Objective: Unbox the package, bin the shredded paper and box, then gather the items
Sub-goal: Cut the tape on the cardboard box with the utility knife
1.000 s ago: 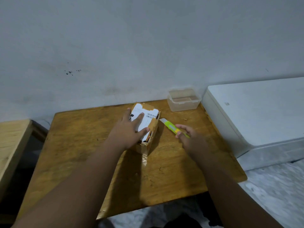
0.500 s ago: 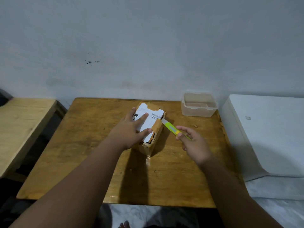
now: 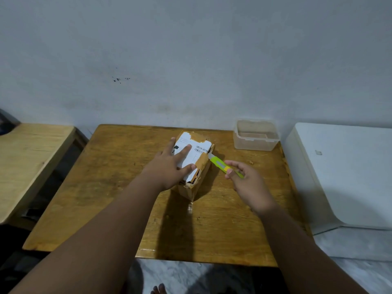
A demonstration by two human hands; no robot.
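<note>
A small brown cardboard box [image 3: 196,183] with a white shipping label and torn brown tape stands in the middle of the wooden table [image 3: 118,187]. My left hand [image 3: 169,168] lies flat on the box's top, fingers spread, pressing it down. My right hand [image 3: 248,181] holds a green and yellow utility knife [image 3: 220,165] just right of the box. The knife's blade tip touches the box's upper right edge. The box's near corner is split, with a dark gap showing.
A clear plastic container [image 3: 255,134] stands at the table's back right corner. A white appliance [image 3: 347,172] sits to the right of the table, and a lighter wooden table [image 3: 29,158] to the left. A wall runs close behind. Toes show at the bottom edge.
My right hand has brought the knife leftward until its blade meets the box's right edge. My left hand stays pressed on the box top. The head view has shifted.
</note>
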